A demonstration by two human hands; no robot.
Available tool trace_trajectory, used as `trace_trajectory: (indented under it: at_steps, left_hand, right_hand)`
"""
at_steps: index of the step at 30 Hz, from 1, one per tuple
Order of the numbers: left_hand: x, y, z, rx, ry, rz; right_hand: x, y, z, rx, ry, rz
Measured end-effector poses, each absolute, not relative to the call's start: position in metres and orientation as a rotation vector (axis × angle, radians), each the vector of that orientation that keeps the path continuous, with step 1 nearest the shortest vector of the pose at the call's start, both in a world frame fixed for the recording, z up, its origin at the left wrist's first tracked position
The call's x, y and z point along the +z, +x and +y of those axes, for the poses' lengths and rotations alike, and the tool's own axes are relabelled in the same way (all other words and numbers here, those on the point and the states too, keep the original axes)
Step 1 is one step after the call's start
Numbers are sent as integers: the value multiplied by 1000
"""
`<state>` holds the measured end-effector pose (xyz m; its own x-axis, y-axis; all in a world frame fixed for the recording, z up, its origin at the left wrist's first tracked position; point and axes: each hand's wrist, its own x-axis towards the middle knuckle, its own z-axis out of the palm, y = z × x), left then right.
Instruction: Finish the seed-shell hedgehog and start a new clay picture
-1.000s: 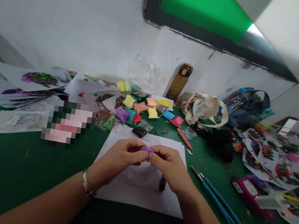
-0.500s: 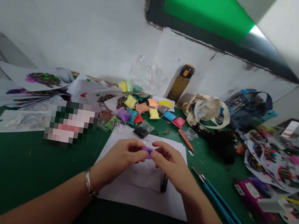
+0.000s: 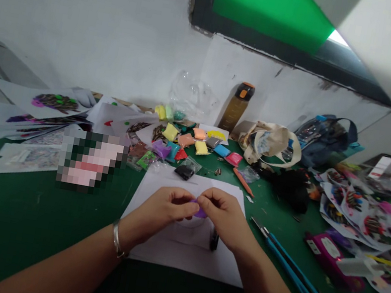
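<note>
A small piece of soft purple modelling clay (image 3: 201, 212) is pinched between the fingertips of both my hands. My left hand (image 3: 167, 208) closes on its left side, thumb and forefinger pressed together. From the right, my right hand (image 3: 224, 216) grips the same piece, partly covering it. Both hands hover over white paper sheets (image 3: 146, 251), where a faint curved outline shows below the clay. A slim black object (image 3: 214, 241) lies on the paper beside my right wrist; its kind is hard to make out.
Coloured clay packets (image 3: 186, 140) and a black packet (image 3: 185, 171) lie beyond the paper. Blue tweezers (image 3: 291, 267) and an orange tool (image 3: 244, 182) rest to the right. A bottle (image 3: 235, 107) stands by the wall. Decorated sheets (image 3: 55, 102) pile up left, others (image 3: 351, 207) right.
The purple clay has shifted slightly right and down and shows a wider, flatter face. My fingers have changed their grip on it, with the hands closer together.
</note>
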<state>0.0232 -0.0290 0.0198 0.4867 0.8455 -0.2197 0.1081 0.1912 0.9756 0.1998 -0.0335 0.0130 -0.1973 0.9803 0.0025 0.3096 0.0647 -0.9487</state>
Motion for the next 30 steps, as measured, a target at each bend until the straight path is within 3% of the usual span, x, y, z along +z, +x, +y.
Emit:
trace_trajectory:
  at_steps: [17, 30]
  left_hand:
    - [20, 22, -26, 822, 1289, 1018]
    - [23, 22, -28, 841, 1283, 1099]
  right_hand:
    - [18, 196, -37, 1389, -1219, -1522]
    - [22, 198, -39, 1209, -1325, -1550]
